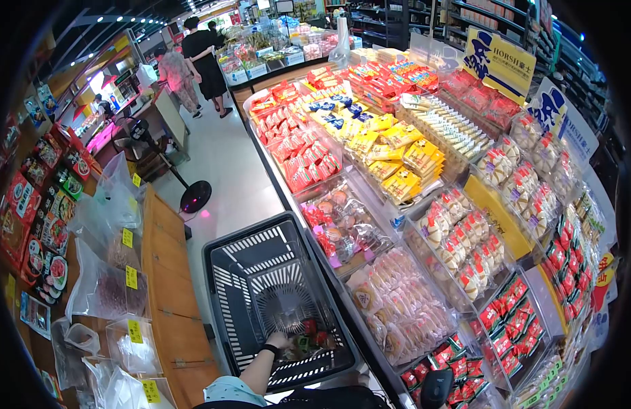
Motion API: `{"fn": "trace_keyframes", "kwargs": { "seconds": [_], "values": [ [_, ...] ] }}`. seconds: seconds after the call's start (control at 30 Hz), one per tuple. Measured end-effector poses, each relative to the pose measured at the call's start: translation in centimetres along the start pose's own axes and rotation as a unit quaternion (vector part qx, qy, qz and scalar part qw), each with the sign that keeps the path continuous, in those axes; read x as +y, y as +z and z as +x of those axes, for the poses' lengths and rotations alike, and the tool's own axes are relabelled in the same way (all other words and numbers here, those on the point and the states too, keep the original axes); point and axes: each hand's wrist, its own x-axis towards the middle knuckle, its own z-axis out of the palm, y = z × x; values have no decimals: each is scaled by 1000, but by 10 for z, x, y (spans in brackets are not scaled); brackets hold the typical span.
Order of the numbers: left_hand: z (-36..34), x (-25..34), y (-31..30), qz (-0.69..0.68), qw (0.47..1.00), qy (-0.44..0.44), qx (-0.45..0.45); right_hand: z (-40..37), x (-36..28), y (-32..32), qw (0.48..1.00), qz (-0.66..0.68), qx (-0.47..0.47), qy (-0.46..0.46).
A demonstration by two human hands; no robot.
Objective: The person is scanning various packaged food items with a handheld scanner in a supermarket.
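My left hand (279, 340) reaches down into a dark grey shopping basket (226, 308), a black band around the wrist. It is right at the near end of several small red and green packets (314, 340) low in the basket. The fingers are blurred against the packets, and I cannot tell whether they grip one. Slots line the basket's walls, and a round pattern of slots (286, 307) marks its floor. My right hand is outside the picture.
Acrylic bins with yellow packets (404, 160), red packets (305, 157) and wrapped pastries (400, 303) line the basket's right side. Bagged goods (114, 262) and a wooden counter (169, 273) stand left. Ahead are a floor fan (195, 196) and people (205, 58) in the aisle.
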Motion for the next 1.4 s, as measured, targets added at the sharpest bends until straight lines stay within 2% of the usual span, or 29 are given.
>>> {"fn": "trace_keyframes", "kwargs": {
  "seconds": [0.13,0.17,0.2,0.27,0.33,0.4,0.47,0.57,0.6,0.67,0.73,0.8,0.83,0.87,0.9,0.93,0.97,1.0,1.03,1.07,1.13,1.2,1.23,1.3,1.33,1.4],
  "values": [
    [-46,34,-40,-63,996,24,-56,25,-40,1,995,-47,-10,88],
    [-48,35,-38,8,1000,29,-4,30,-49,0,994,-49,-12,99],
    [-52,36,-38,8,1000,29,1,36,-57,-1,993,-48,-11,109],
    [-72,44,-51,-24,989,-56,138,42,-72,-3,992,-41,-12,121],
    [-109,58,-75,-53,979,-63,189,43,-84,-11,991,-29,-11,127],
    [-148,68,-89,-51,964,-39,258,34,-91,-25,992,-11,-12,129],
    [-199,86,-85,-177,894,-16,411,26,-97,-39,991,10,-19,131],
    [-284,126,-77,-213,861,26,461,10,-108,-60,988,50,-40,137],
    [-302,136,-65,-265,861,53,430,1,-112,-70,987,64,-52,141],
    [-335,167,-40,-305,807,253,438,-13,-122,-82,980,100,-79,152],
    [-351,198,-12,-208,799,336,454,-28,-130,-98,968,153,-113,163],
    [-366,234,16,-125,783,429,433,-44,-135,-115,950,212,-145,179],
    [-372,254,30,-119,779,443,427,-53,-137,-124,942,234,-153,183],
    [-377,274,45,-116,778,464,409,-72,-144,-143,967,98,-169,162],
    [-384,291,55,-134,773,481,391,-78,-140,-150,976,44,-143,159],
    [-383,303,65,-156,741,516,401,-69,-153,-160,984,-55,-150,85],
    [-383,315,74,-192,717,538,399,-58,-168,-169,968,-130,-183,111],
    [-383,328,82,-231,693,556,396,-56,-170,-177,988,-85,-120,50],
    [-384,344,90,-281,675,564,385,-52,-179,-184,981,-42,-124,139],
    [-388,355,89,-310,666,586,343,-50,-178,-187,982,28,-82,167],
    [-404,374,90,-332,658,594,323,-61,-173,-193,980,52,-52,184],
    [-406,380,97,-363,656,607,263,-68,-173,-196,926,244,-42,284],
    [-405,380,100,-371,651,623,223,-70,-173,-198,925,243,-31,290],
    [-409,380,103,-410,642,637,120,-72,-174,-201,921,283,-92,250],
    [-413,379,104,-396,660,631,95,-72,-178,-202,922,283,-82,253],
    [-409,373,105,-313,706,629,87,-70,-186,-204,970,114,-93,195]
  ]
}}
